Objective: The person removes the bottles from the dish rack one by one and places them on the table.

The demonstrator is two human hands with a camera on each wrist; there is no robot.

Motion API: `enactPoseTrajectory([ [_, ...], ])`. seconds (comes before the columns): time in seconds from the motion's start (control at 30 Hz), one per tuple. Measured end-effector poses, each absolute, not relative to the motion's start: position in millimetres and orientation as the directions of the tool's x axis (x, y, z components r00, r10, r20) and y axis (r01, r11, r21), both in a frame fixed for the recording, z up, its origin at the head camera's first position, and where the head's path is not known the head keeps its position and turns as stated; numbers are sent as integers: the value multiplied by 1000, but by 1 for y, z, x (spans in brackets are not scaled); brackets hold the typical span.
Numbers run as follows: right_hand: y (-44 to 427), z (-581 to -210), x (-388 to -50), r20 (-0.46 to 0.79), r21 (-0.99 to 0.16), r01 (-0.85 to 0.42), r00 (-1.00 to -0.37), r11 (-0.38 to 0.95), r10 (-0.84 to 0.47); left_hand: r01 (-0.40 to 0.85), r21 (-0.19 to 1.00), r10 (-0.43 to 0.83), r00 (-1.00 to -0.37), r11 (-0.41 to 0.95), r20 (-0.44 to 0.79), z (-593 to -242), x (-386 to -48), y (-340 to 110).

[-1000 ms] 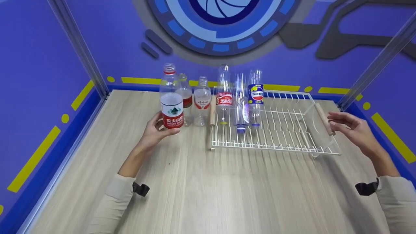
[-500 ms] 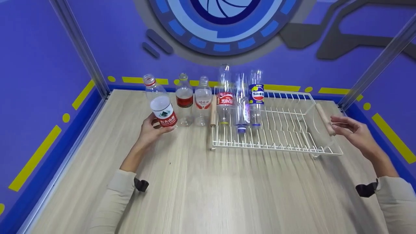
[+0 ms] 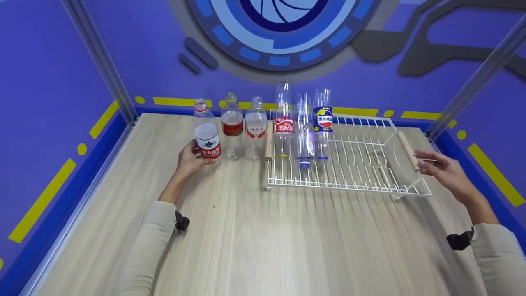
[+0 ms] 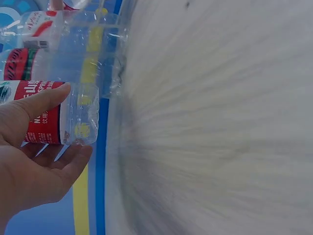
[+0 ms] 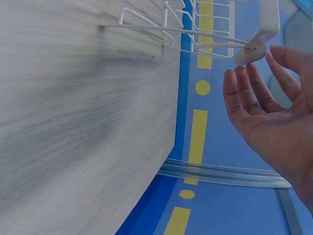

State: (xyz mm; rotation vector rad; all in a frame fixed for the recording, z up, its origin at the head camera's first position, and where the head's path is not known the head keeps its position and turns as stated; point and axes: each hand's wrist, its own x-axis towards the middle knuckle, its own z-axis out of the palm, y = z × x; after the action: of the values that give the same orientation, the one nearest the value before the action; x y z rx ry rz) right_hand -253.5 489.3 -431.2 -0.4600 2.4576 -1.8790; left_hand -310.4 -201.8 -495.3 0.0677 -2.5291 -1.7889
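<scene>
In the head view my left hand (image 3: pixel 191 158) grips a clear plastic bottle (image 3: pixel 210 151) with a red and white label low on its body. The left wrist view has the thumb across the label and curled fingers on the other side of this bottle (image 4: pixel 45 115); whether its base touches the table I cannot tell. Beside the wooden handle (image 3: pixel 407 151) of a white wire rack (image 3: pixel 349 188) is my right hand (image 3: pixel 450 172). Its fingers are loosely bent, with the fingertips close to the handle's end (image 5: pixel 254 53) in the right wrist view; contact is unclear.
A red-labelled bottle (image 3: pixel 233 128) and a white-and-red-labelled bottle (image 3: pixel 256 130) stand left of the rack. Three bottles lie neck-forward in the rack: one red-labelled (image 3: pixel 283 124), one clear (image 3: pixel 304 144), one blue-labelled (image 3: pixel 324 119). Blue walls (image 3: pixel 144 61) bound the wooden table (image 3: pixel 263 238).
My left hand has moved the bottle left and down, away from the two standing bottles. The bottle tilted left midway and is now nearly upright. The right hand stays by the handle, slightly lower.
</scene>
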Motion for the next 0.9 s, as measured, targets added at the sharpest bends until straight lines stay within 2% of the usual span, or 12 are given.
enactPoseTrajectory([
  [0.2,490,-433,-253,140,-932,-206,-964,299,-228,-25,920,-47,-999,391,-7,-503,-321,-205],
  [0.57,492,-436,-252,99,-916,-167,-976,366,-196,-39,919,-3,-999,393,-41,-504,-333,-208],
  [0.9,492,-437,-252,77,-882,-153,-980,447,-184,38,915,43,-999,401,22,-510,-339,-209],
])
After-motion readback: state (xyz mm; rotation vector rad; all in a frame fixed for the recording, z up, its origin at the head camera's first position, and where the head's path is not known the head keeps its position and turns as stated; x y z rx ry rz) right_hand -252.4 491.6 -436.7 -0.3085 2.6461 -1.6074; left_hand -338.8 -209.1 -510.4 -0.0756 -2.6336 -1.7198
